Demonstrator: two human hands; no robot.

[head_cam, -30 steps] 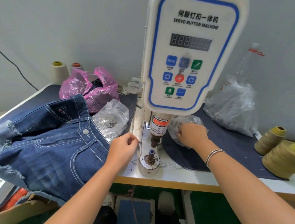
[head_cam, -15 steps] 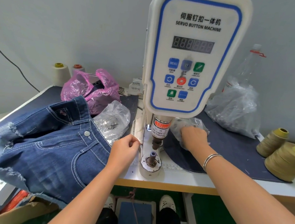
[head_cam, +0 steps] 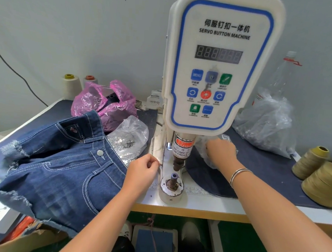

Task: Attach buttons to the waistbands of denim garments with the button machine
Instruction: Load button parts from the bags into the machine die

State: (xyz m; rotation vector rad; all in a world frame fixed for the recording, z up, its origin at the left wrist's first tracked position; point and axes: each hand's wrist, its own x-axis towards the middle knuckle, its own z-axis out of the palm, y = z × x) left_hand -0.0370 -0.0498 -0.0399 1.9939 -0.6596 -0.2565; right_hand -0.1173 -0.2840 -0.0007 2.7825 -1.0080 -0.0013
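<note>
The white servo button machine [head_cam: 219, 70] stands mid-table, its lower die post [head_cam: 173, 179] bare under the punch [head_cam: 178, 162]. Dark denim shorts [head_cam: 58, 167] lie on the left with a metal button [head_cam: 100, 152] on the waistband. My left hand [head_cam: 141, 173] rests at the shorts' edge beside the die, its curled fingers pinching a small pale piece at their tips. My right hand [head_cam: 219, 153] reaches into a small clear plastic bag [head_cam: 205, 148] behind the punch, with its fingertips hidden.
A clear bag of metal parts [head_cam: 129, 139] and a pink bag [head_cam: 103, 103] sit behind the shorts. A large clear bag [head_cam: 266, 123] and olive thread cones [head_cam: 320, 177] stand on the right. A foot pedal [head_cam: 154, 244] lies under the table.
My right hand has pushed a little deeper into the small clear bag. My left hand has stayed beside the die.
</note>
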